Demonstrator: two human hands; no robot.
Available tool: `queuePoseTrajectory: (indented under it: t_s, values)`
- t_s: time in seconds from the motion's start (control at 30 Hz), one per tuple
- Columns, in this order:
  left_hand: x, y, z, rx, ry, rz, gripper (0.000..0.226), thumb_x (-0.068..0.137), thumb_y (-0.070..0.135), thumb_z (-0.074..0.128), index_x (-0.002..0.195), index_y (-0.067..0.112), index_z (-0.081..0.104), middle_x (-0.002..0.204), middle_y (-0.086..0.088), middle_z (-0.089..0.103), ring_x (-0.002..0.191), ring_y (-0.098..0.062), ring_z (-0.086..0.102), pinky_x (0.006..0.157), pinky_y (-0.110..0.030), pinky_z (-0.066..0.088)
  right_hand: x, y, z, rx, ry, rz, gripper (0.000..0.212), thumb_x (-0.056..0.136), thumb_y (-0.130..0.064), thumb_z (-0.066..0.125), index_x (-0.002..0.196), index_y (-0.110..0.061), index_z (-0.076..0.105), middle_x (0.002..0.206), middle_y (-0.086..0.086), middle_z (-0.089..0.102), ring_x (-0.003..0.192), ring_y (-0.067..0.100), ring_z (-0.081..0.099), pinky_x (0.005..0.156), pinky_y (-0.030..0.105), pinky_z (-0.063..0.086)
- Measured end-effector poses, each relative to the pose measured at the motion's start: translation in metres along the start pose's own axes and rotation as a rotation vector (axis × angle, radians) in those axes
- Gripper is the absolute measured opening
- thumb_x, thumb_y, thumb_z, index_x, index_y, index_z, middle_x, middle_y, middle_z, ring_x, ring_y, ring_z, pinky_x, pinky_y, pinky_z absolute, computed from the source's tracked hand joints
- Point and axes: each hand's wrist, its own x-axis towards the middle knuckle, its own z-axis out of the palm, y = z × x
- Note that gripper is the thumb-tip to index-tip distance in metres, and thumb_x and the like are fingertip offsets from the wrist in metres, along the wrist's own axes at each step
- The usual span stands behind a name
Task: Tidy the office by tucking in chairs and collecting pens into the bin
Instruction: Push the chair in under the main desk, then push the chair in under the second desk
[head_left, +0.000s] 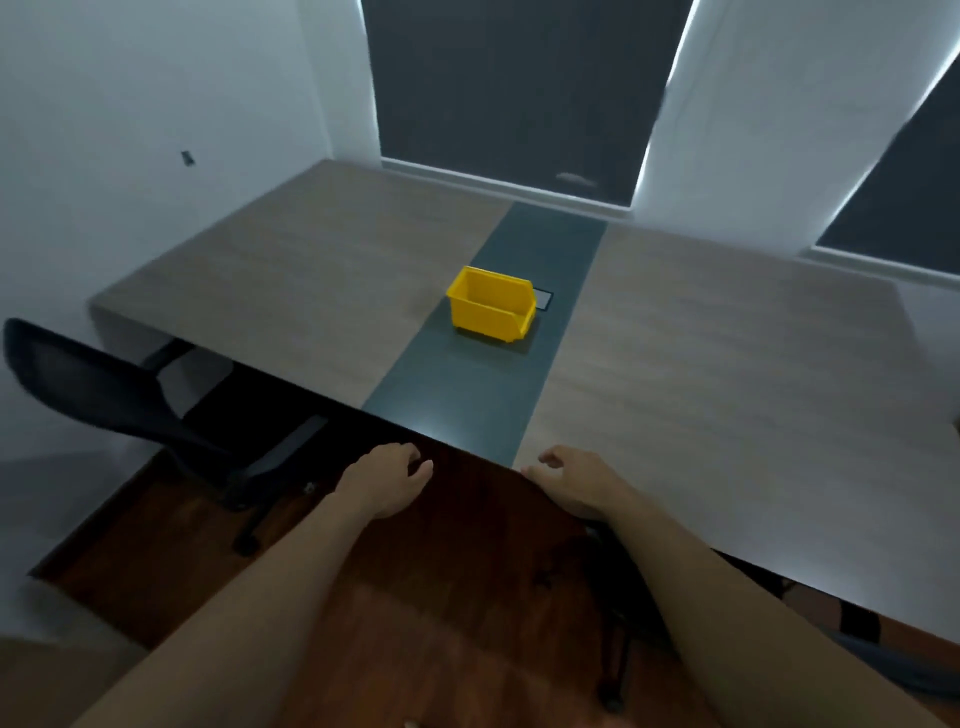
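Note:
A yellow plastic bin (491, 304) stands upright on the dark centre strip of the wide wooden desk (727, 364); its inside looks bare. A black mesh office chair (104, 395) sits at the left, turned at an angle, with its seat partly under the desk edge. My left hand (387, 480) hovers just before the desk's front edge, fingers loosely curled, holding nothing. My right hand (576, 486) is at the same edge, over the desk's near corner strip, also loosely curled and holding nothing. No pens show anywhere in view.
A second dark chair base (615, 649) with castors lies under my right forearm, mostly hidden. A small grey cable hatch (544, 300) sits behind the bin. Dark blinds cover the windows behind. White walls close in on the left. The floor is reddish wood.

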Motion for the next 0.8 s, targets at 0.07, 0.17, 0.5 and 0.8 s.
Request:
queuePoseTrajectory:
  t_s: [0.07, 0.17, 0.5, 0.8]
  values:
    - [-0.010, -0.041, -0.015, -0.033, 0.040, -0.046, 0.061, 0.101, 0.067, 0.037, 0.137, 0.026, 0.063, 0.132, 0.003, 0.067, 0.115, -0.019, 0.065, 0.098, -0.046, 0.057, 0.014, -0.039, 0.013, -0.034, -0.010, -0.056, 0.084, 0.090, -0.082, 0.047, 0.145, -0.020, 0.057, 0.148, 0.002, 0.059, 0.131, 0.022, 0.058, 0.108, 0.038, 0.048]
    - [-0.027, -0.102, -0.033, -0.079, 0.083, -0.118, 0.058, 0.101, 0.066, 0.037, 0.134, 0.026, 0.064, 0.129, 0.004, 0.068, 0.112, -0.019, 0.066, 0.096, -0.046, 0.058, 0.032, -0.096, 0.034, -0.078, -0.014, -0.131, 0.079, 0.090, -0.080, 0.048, 0.138, -0.019, 0.062, 0.140, 0.003, 0.064, 0.126, 0.022, 0.061, 0.104, 0.037, 0.050]
    - [-0.107, -0.269, -0.076, -0.176, 0.205, -0.356, 0.047, 0.106, 0.059, 0.040, 0.128, 0.026, 0.066, 0.123, 0.002, 0.068, 0.111, -0.020, 0.066, 0.095, -0.044, 0.058, 0.077, -0.264, 0.120, -0.134, -0.114, -0.373, 0.104, 0.075, -0.099, 0.033, 0.141, -0.024, 0.059, 0.138, -0.002, 0.065, 0.122, 0.018, 0.063, 0.103, 0.040, 0.053]
    - [-0.139, -0.389, -0.100, -0.257, 0.299, -0.519, 0.043, 0.104, 0.058, 0.042, 0.120, 0.028, 0.069, 0.116, 0.006, 0.070, 0.106, -0.016, 0.066, 0.093, -0.044, 0.058, 0.135, -0.406, 0.183, -0.184, -0.232, -0.503, 0.089, 0.083, -0.090, 0.043, 0.139, -0.023, 0.060, 0.132, -0.003, 0.066, 0.120, 0.019, 0.062, 0.101, 0.038, 0.053]
